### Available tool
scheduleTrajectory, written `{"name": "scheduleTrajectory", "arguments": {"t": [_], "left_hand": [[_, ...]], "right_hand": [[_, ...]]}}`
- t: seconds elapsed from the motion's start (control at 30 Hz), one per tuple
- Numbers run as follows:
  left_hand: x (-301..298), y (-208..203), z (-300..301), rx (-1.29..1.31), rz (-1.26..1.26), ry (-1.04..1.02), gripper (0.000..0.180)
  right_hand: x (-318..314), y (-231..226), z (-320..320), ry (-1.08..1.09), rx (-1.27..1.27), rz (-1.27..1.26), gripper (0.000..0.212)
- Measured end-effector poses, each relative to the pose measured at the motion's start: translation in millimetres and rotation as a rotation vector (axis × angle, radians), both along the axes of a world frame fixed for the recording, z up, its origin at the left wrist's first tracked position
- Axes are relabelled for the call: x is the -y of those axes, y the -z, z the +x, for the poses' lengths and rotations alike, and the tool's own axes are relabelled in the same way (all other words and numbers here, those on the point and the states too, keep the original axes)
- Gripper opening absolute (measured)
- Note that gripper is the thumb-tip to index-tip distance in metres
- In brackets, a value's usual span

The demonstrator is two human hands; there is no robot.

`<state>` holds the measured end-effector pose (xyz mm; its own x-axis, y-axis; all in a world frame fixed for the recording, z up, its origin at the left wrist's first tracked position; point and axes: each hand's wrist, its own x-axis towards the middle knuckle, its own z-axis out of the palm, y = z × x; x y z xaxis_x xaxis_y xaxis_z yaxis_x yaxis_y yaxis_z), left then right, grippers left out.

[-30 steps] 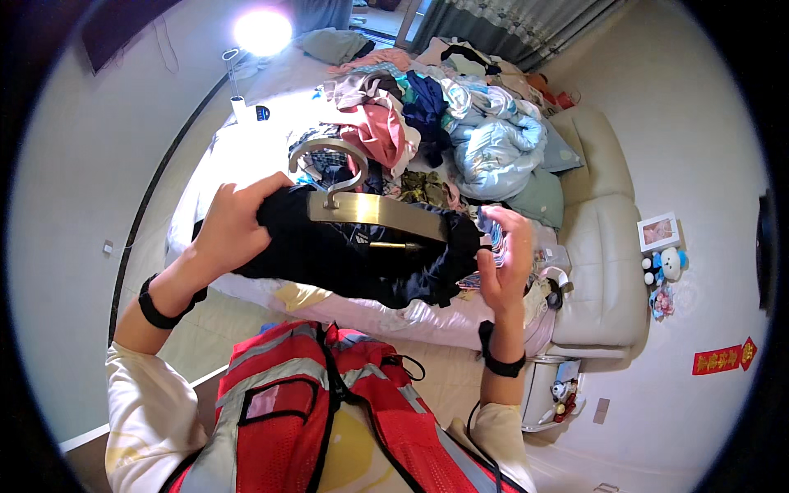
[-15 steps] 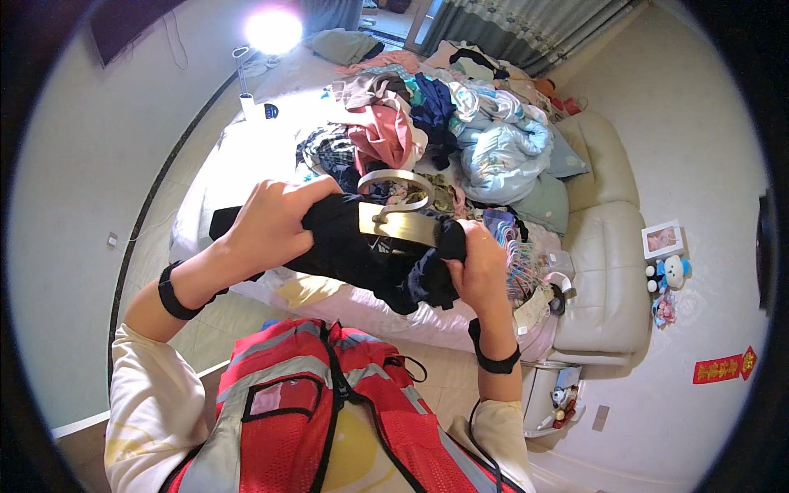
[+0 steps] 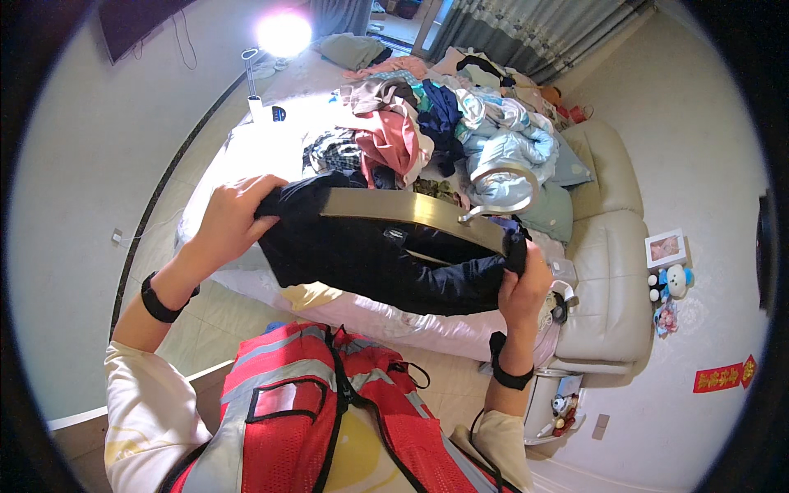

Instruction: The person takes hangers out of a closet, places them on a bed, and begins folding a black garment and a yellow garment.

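I hold a black garment [image 3: 370, 259] stretched between both hands above the bed. A wooden clothes hanger [image 3: 411, 209] with a metal hook [image 3: 509, 182] lies along the garment's top edge. My left hand [image 3: 230, 222] grips the garment's left end. My right hand [image 3: 522, 283] is closed around the right end, next to the hanger's hook. Both wrists wear black bands.
A heap of mixed clothes [image 3: 436, 123] covers the far part of the bed [image 3: 246, 156]. A beige padded headboard [image 3: 608, 271] stands at the right, with a small nightstand [image 3: 559, 403] below it. A bright lamp [image 3: 283, 33] shines at the far end. I wear a red reflective vest [image 3: 329, 419].
The garment and hanger have been drawn out wider and flatter between my hands. My left hand moved left and my right hand moved right and down.
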<state>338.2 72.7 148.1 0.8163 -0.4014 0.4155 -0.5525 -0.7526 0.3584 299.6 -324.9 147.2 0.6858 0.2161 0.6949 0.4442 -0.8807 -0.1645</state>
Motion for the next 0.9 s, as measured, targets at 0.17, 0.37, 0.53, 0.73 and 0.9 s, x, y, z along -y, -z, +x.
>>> {"name": "scheduleTrajectory", "arguments": {"t": [0.17, 0.37, 0.53, 0.73, 0.9], "left_hand": [[-6.7, 1.7, -4.2, -0.135, -0.071, -0.010, 0.050], [13.8, -14.3, -2.9, -0.122, -0.313, 0.309, 0.071], [17.9, -18.5, -0.1, -0.043, -0.150, 0.470, 0.051], [16.2, -22.6, -0.5, -0.165, -0.115, 0.529, 0.045], [11.4, -18.9, -3.8, -0.295, 0.000, 0.523, 0.034]], "right_hand": [[7.8, 1.6, -0.8, -0.028, 0.016, 0.011, 0.029], [6.1, 3.4, 3.6, -0.066, -0.003, -0.018, 0.030], [0.6, 2.3, 6.5, -0.101, 0.004, -0.023, 0.029], [4.8, 6.2, 7.1, -0.138, 0.016, -0.045, 0.032], [15.2, 17.4, 7.3, -0.119, -0.098, -0.089, 0.033]]}}
